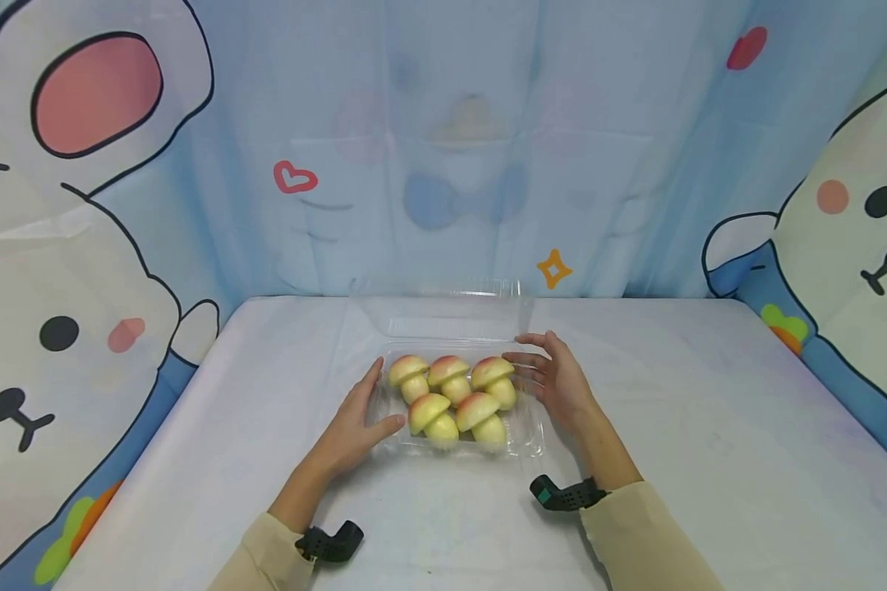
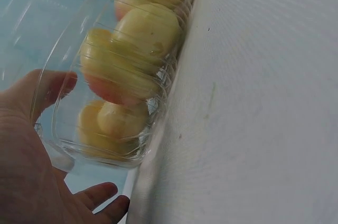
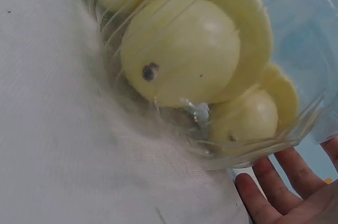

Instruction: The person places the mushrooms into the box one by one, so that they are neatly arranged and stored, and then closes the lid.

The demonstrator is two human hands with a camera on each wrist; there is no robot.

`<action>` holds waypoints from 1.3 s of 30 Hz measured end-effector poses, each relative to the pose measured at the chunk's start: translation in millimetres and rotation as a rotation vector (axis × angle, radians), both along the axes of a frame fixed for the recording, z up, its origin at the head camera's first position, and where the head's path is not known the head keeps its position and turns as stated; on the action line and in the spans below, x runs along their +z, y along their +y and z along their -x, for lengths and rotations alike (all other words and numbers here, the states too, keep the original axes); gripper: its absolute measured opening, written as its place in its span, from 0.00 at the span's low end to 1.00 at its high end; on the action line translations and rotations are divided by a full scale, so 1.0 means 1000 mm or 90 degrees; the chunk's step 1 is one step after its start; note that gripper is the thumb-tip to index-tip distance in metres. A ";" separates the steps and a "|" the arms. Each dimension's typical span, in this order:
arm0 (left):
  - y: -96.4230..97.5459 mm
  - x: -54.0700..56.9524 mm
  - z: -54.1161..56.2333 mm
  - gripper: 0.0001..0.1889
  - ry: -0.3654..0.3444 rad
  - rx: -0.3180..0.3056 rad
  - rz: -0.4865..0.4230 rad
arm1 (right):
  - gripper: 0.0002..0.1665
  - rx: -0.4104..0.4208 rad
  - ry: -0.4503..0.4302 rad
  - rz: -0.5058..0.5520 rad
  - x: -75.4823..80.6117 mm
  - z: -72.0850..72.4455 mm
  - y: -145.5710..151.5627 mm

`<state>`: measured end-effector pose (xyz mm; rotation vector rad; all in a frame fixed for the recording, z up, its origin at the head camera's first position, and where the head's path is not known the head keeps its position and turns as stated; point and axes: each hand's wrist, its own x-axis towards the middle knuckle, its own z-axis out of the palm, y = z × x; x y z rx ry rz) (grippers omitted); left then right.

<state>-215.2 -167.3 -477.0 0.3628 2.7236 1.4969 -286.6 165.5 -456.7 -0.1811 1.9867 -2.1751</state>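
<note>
A clear plastic clamshell box [image 1: 530,439] sits on the white-covered table, its lid [image 1: 454,324] raised at the back. Inside, in two rows, lie several mushroom-shaped pieces [image 1: 429,410], pale yellow with reddish caps. My left hand [image 1: 347,431] is at the box's left side, fingers extended along the outside and thumb reaching over the rim. In the left wrist view the lower fingers [image 2: 97,195] are spread. My right hand [image 1: 562,382] is by the right rear of the box, fingers loosely apart. The right wrist view shows its fingers [image 3: 269,182] beside the box's end wall.
White cloth [image 1: 710,427] covers the table around the box. Behind the table hangs a light blue curtain [image 1: 621,164] printed with cartoon animals. Each wrist wears a black strap-on device, seen at the left wrist [image 1: 333,543] and the right wrist [image 1: 565,494].
</note>
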 end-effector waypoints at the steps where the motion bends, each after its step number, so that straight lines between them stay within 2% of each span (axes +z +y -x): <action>1: 0.000 0.000 0.000 0.48 0.001 -0.001 -0.001 | 0.37 -0.004 -0.005 -0.001 0.000 0.000 0.000; 7: 0.001 0.001 -0.002 0.47 0.004 0.004 0.014 | 0.27 -0.024 -0.030 -0.021 0.003 -0.001 -0.001; 10: 0.001 0.001 -0.002 0.46 0.004 0.005 0.011 | 0.20 -0.016 -0.020 -0.036 0.003 0.000 -0.001; 12: 0.002 0.002 -0.002 0.46 0.010 0.002 -0.001 | 0.18 -0.005 -0.016 -0.033 0.003 0.000 0.001; 16: 0.002 0.002 -0.002 0.47 0.028 -0.004 -0.012 | 0.28 0.036 -0.022 -0.029 0.001 0.000 0.005; 20: 0.003 0.002 -0.002 0.48 0.035 0.002 -0.008 | 0.36 0.082 -0.042 -0.055 0.003 0.000 0.012; 24: 0.005 0.001 -0.002 0.47 0.043 0.014 0.004 | 0.41 0.121 -0.053 -0.090 0.011 -0.004 0.019; 31: 0.007 0.000 -0.002 0.44 0.059 0.024 0.022 | 0.50 0.200 -0.030 -0.184 0.029 -0.018 0.035; 34: 0.006 -0.001 -0.003 0.42 0.060 0.023 0.013 | 0.53 0.213 -0.031 -0.211 0.035 -0.022 0.038; 39: 0.000 -0.001 -0.004 0.37 0.050 0.025 -0.041 | 0.55 0.212 -0.044 -0.232 0.039 -0.026 0.037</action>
